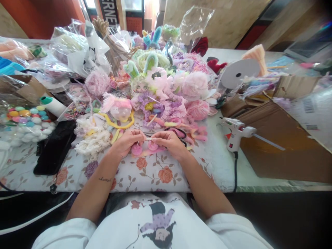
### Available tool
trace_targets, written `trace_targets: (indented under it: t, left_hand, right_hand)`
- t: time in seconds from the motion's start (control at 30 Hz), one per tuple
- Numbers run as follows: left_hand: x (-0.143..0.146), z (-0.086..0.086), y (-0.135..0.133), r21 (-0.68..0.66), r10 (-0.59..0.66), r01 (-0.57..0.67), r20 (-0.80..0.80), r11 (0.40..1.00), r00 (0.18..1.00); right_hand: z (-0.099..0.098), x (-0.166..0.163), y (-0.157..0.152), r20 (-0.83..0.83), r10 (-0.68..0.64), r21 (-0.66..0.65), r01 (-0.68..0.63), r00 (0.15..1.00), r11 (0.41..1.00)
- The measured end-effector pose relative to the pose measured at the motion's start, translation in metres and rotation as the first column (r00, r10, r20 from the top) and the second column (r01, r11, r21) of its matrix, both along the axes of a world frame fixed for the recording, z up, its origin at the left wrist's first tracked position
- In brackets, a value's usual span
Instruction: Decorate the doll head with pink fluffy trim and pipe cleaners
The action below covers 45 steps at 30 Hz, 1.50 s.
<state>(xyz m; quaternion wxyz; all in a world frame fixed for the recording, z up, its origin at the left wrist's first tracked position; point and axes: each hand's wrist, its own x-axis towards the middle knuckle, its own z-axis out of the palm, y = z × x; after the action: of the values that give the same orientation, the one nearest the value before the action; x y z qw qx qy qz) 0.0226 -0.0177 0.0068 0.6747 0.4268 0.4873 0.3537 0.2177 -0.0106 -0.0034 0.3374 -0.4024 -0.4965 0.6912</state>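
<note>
My left hand [128,141] and my right hand [170,142] meet at the middle of the table, fingertips close together. Both pinch a thin, pale strand [148,138] that runs between them; its exact kind is too small to make out. Just under my fingers are two fluffy pink pom-poms [137,149]; whether they are joined to the strand I cannot tell. Behind my right hand lie dark-handled scissors [181,132], partly covered. Pink and yellow fuzzy strips [198,133] spread around them.
A hot glue gun [234,133] stands at the right beside a cardboard box [285,148]. A black phone [55,147] and a bag of coloured pom-poms [31,121] lie left. Yarn, lace and a doll head [141,86] are heaped behind on the floral tablecloth [153,181].
</note>
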Motion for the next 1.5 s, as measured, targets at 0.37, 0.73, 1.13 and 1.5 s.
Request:
trace_targets:
  t: [0.37, 0.73, 1.13, 1.5]
  left_hand:
    - [-0.003, 0.002, 0.000, -0.037, -0.061, 0.063, 0.049, 0.997, 0.997]
    - [-0.006, -0.001, 0.000, -0.046, -0.096, 0.102, 0.118, 0.994, 0.988]
    - [0.001, -0.004, 0.001, 0.005, -0.018, 0.018, 0.077, 1.000, 0.997]
    - [0.004, 0.000, -0.003, 0.050, -0.049, 0.047, 0.057, 0.998, 0.997]
  right_hand:
    - [0.000, 0.002, 0.001, -0.047, 0.005, -0.006, -0.005, 0.999, 1.000]
    - [0.004, 0.002, 0.001, -0.099, -0.041, -0.089, 0.032, 0.994, 0.996]
    - [0.001, -0.001, 0.002, -0.088, -0.095, -0.106, 0.085, 0.992, 0.991]
    - [0.001, -0.003, 0.001, -0.048, -0.090, -0.063, 0.087, 0.995, 0.994]
